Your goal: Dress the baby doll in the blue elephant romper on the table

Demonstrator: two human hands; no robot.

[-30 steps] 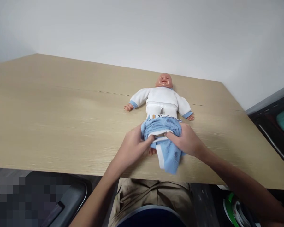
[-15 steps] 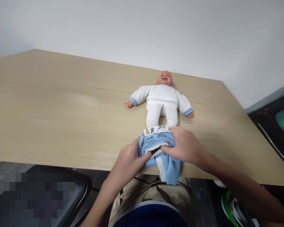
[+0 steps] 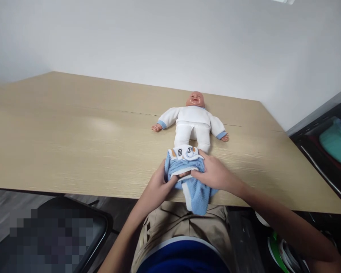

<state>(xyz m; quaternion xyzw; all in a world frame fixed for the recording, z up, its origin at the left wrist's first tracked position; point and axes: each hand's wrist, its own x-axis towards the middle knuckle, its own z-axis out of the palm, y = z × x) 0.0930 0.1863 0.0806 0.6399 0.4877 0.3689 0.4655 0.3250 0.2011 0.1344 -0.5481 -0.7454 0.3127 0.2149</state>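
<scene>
A baby doll [image 3: 192, 117] in a white top with blue cuffs and white legs lies on its back on the table, head away from me. At its feet is a blue terry-cloth doll garment [image 3: 197, 193] with white trim and stitched eyes on a white band. My left hand [image 3: 159, 182] grips the garment's left side, thumb at the opening. The opposite side is held by my right hand [image 3: 213, 172], its thumb also at the opening's edge. Something skin-coloured shows inside the opening; I cannot tell whether it is a doll foot or my fingertips. The doll's lower legs are hidden.
The wooden table [image 3: 74, 151] reaches back to a pale wall [image 3: 130, 41]. Below its front edge on the left stands a black chair [image 3: 99, 227]. At the right edge is a dark rack [image 3: 307, 148] with a teal item [image 3: 337, 142]. Lower right are green and white items.
Both hands have pushed the garment slightly forward against the doll's legs. Something skin-coloured now shows in its opening. The camera view has shifted a little.
</scene>
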